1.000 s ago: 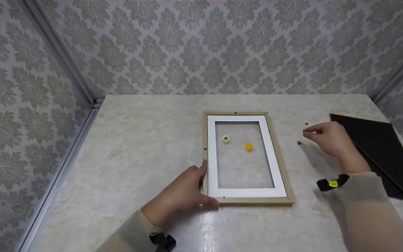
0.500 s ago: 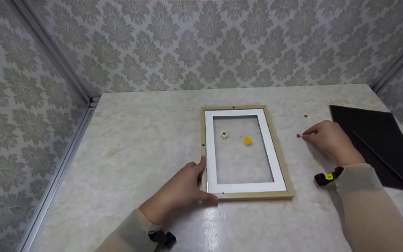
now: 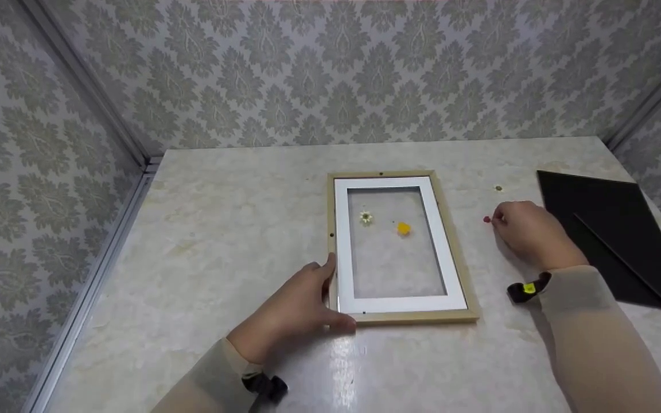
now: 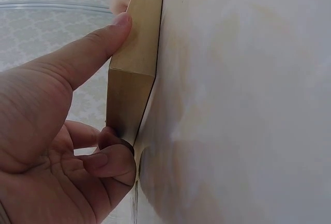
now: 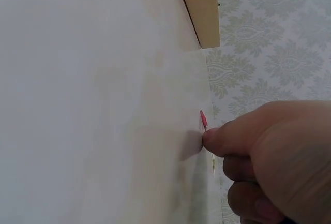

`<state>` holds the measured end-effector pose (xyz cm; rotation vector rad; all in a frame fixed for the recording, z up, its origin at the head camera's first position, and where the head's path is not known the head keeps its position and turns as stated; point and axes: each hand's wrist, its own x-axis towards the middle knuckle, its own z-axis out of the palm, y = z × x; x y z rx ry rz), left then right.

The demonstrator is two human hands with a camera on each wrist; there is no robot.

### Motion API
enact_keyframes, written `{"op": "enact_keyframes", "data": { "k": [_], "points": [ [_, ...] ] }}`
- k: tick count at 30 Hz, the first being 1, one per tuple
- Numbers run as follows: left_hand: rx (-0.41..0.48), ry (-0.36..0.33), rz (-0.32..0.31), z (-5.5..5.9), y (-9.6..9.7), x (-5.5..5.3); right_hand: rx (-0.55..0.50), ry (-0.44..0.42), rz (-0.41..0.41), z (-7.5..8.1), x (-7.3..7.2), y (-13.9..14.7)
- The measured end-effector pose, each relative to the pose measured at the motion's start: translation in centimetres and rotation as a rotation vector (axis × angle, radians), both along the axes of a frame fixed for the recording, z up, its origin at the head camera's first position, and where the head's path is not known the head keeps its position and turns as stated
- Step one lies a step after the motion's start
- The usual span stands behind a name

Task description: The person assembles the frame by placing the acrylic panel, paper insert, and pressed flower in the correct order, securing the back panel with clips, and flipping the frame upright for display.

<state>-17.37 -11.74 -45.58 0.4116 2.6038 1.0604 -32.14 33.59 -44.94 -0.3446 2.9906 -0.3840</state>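
A wooden picture frame (image 3: 461,269) with a white mat and clear pane lies on the table. My left hand (image 3: 296,307) grips its near left corner, thumb on the near side and curled fingers at the left side, as the left wrist view shows. Inside the mat opening lie a white daisy-like flower (image 3: 365,217) and an orange-yellow flower (image 3: 403,228). To the right of the frame, my right hand (image 3: 531,232) pinches a small red flower (image 5: 203,119) by its thin stem between thumb and finger, close to the tabletop. The fingertips partly hide the stem.
Another small white flower (image 3: 498,188) lies beyond the right hand. Two overlapping black boards (image 3: 611,223) rest at the table's right side, close to the right forearm. Patterned walls (image 3: 342,74) stand behind the table and to both sides.
My right hand has come down from beside the white flower to the red flower and now pinches its stem. The left hand keeps its grip on the frame. The head view has shifted slightly.
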Motion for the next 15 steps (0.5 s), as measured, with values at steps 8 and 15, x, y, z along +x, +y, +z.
{"op": "enact_keyframes", "data": {
  "k": [8, 15],
  "points": [
    [0.013, -0.018, 0.011, -0.3, 0.1, 0.1, -0.065, -0.015, 0.032, 0.7, 0.1, -1.3],
    [0.018, -0.019, 0.016, 0.0, 0.2, 0.0, -0.147, -0.039, 0.052, 2.2, -0.4, -4.4]
  ]
}}
